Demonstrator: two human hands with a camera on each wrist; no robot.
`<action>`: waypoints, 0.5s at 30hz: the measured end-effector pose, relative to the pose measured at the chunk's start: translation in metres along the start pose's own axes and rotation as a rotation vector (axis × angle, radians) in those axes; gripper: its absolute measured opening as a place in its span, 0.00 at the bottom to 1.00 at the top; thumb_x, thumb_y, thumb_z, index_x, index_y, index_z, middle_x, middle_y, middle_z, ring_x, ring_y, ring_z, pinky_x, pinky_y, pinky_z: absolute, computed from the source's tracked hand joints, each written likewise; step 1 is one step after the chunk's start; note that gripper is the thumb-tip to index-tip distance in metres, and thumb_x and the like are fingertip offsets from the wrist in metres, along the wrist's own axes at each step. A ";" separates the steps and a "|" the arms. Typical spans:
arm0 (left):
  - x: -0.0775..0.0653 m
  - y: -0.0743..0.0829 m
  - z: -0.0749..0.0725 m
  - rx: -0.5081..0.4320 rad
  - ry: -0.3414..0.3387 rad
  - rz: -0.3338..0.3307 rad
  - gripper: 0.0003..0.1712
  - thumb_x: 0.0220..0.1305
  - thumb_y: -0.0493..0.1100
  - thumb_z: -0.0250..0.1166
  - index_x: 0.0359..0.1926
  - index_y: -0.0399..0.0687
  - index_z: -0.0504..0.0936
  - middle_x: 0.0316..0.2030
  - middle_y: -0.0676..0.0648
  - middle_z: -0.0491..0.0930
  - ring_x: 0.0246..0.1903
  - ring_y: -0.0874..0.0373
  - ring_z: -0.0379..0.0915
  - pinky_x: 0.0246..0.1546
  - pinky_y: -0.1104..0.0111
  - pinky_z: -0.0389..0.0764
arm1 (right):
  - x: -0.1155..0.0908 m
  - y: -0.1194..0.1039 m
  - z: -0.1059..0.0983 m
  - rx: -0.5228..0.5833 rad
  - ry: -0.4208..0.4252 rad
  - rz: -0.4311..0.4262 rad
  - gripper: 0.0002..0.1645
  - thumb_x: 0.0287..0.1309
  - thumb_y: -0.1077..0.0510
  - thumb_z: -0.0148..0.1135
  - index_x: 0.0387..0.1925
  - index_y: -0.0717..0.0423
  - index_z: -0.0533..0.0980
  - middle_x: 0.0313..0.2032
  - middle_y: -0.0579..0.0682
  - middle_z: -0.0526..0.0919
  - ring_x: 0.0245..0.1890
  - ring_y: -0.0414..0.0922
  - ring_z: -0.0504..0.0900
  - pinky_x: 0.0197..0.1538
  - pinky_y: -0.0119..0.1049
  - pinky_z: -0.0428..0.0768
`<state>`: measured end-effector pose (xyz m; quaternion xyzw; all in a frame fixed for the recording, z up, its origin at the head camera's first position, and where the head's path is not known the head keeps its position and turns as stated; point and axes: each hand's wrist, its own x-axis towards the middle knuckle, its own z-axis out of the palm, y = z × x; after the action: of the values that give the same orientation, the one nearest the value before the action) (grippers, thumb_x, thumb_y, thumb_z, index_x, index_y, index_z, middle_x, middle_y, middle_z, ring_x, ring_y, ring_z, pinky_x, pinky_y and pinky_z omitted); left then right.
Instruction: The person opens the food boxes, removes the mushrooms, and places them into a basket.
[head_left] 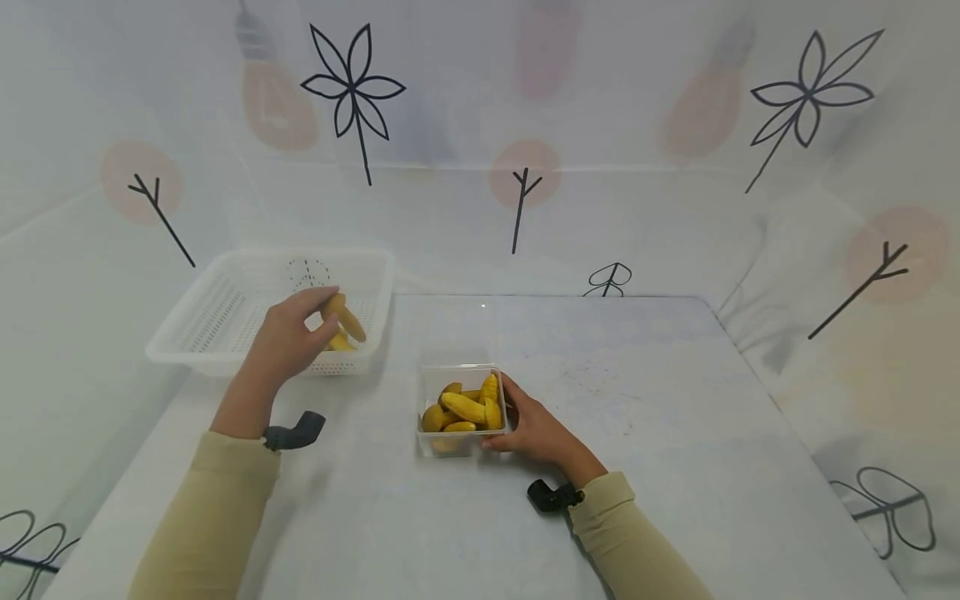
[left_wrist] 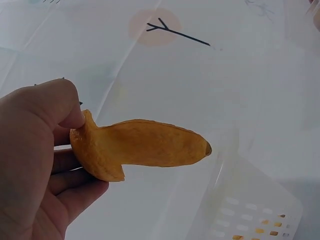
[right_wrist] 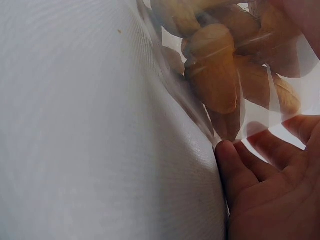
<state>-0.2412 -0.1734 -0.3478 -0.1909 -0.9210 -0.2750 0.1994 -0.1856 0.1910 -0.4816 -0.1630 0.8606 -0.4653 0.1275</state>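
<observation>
My left hand (head_left: 288, 333) is over the right part of a white perforated basket (head_left: 225, 317). Between thumb and fingers it pinches a yellow mushroom-shaped piece (left_wrist: 145, 142), whose rounded cap is at the fingers and whose tapering stem has a dark tip. Below that hand, more yellow pieces (head_left: 341, 342) lie in the basket. A clear plastic box (head_left: 442, 444) stands on the table, holding several yellow pieces, among them a banana-shaped one (head_left: 462, 407) and a corn-like one (head_left: 489, 388). My right hand (head_left: 536, 425) grips the box's right side, its thumb at the front corner.
The table (head_left: 675, 433) has a white cover with faint marks. White curtains (head_left: 450, 217) with printed plants and light bulbs hang along the back and sides. A dark wrist mount (head_left: 296, 432) sticks out from the left wrist, another (head_left: 553, 497) from the right.
</observation>
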 end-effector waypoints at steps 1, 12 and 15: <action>0.001 -0.001 0.000 0.004 -0.003 -0.011 0.23 0.65 0.38 0.54 0.60 0.39 0.75 0.55 0.38 0.79 0.57 0.42 0.74 0.62 0.47 0.71 | 0.000 0.000 0.000 -0.002 0.002 0.001 0.71 0.39 0.41 0.78 0.76 0.35 0.40 0.76 0.46 0.52 0.74 0.52 0.58 0.73 0.51 0.60; 0.006 -0.011 0.002 0.014 -0.037 -0.111 0.25 0.68 0.43 0.51 0.63 0.40 0.74 0.56 0.38 0.79 0.60 0.41 0.71 0.63 0.46 0.69 | 0.000 -0.001 0.000 0.006 0.002 0.008 0.72 0.39 0.42 0.79 0.76 0.34 0.40 0.76 0.45 0.52 0.74 0.52 0.57 0.73 0.52 0.59; 0.007 -0.014 0.003 0.019 -0.063 -0.140 0.26 0.69 0.45 0.50 0.64 0.41 0.73 0.57 0.37 0.78 0.60 0.40 0.71 0.62 0.45 0.70 | 0.000 -0.001 0.000 0.006 0.002 0.003 0.71 0.39 0.41 0.79 0.76 0.34 0.41 0.76 0.46 0.52 0.74 0.53 0.57 0.73 0.52 0.59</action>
<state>-0.2542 -0.1810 -0.3530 -0.1327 -0.9404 -0.2732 0.1526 -0.1851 0.1908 -0.4811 -0.1608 0.8596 -0.4678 0.1279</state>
